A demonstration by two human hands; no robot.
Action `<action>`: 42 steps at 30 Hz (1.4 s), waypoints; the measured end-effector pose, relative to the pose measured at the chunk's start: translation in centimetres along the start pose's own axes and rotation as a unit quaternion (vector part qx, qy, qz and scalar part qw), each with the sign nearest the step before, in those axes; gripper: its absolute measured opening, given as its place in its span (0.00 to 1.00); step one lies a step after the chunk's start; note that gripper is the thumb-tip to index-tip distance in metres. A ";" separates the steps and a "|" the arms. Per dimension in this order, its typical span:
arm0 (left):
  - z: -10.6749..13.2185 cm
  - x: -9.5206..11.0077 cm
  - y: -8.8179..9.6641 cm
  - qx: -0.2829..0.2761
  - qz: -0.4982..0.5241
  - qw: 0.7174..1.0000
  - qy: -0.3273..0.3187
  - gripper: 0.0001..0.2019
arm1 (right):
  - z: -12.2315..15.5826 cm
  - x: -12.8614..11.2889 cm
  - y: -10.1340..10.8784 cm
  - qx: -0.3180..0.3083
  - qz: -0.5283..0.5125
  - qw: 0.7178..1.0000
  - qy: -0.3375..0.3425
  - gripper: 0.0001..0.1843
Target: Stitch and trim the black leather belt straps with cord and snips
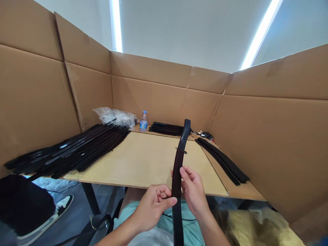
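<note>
Both my hands are raised over the front edge of a wooden tabletop (143,160), holding a long black leather belt strip (177,167) upright. My left hand (152,208) is curled against the strip, with its thumb across the strip's lower part. My right hand (193,191) pinches the strip's edge a little higher up. The strip's top end rises past the table's far half, and its lower end hangs out of view. A small dark metal piece (180,150) lies on the table behind the strip.
A large pile of black strips (69,150) lies along the table's left side. Smaller stacks sit at the back (166,128) and right (221,160). A plastic bag (115,117), a water bottle (144,121) and tangled cables (205,135) stand beyond. Cardboard walls (164,92) surround the table.
</note>
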State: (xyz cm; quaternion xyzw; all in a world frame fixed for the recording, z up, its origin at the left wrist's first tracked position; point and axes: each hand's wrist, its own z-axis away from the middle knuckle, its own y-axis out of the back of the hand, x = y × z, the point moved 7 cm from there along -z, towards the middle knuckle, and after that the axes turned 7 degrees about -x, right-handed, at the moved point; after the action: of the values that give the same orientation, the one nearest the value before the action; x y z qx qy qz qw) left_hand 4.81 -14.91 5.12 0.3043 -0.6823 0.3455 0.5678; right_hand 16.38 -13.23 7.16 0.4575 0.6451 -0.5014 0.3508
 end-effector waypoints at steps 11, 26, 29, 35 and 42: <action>0.2 -1.6 -0.7 -0.005 -0.006 0.999 0.032 0.21 | 0.0 -0.2 0.0 -0.016 0.005 1.000 0.016 0.16; -0.2 -0.7 -0.3 -0.002 0.004 1.000 0.015 0.22 | 0.3 -0.6 -0.7 -0.090 -0.026 0.995 -0.022 0.14; -0.2 -0.6 -0.4 -0.005 0.008 1.000 0.007 0.22 | 0.5 -0.9 -0.6 -0.083 -0.002 0.996 -0.022 0.14; -0.1 -0.7 -0.8 -0.014 0.013 1.000 0.009 0.22 | 0.5 -0.1 -0.1 -0.044 -0.011 0.998 -0.045 0.15; 0.0 -0.3 -0.2 0.018 0.016 1.000 -0.017 0.21 | 0.5 -0.9 -1.1 -0.149 0.075 0.986 -0.012 0.19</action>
State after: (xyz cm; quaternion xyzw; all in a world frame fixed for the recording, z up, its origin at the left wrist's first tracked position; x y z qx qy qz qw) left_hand 5.06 -15.00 4.90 0.3095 -0.6904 0.3617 0.5448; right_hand 15.68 -14.04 8.19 0.4417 0.6718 -0.3775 0.4594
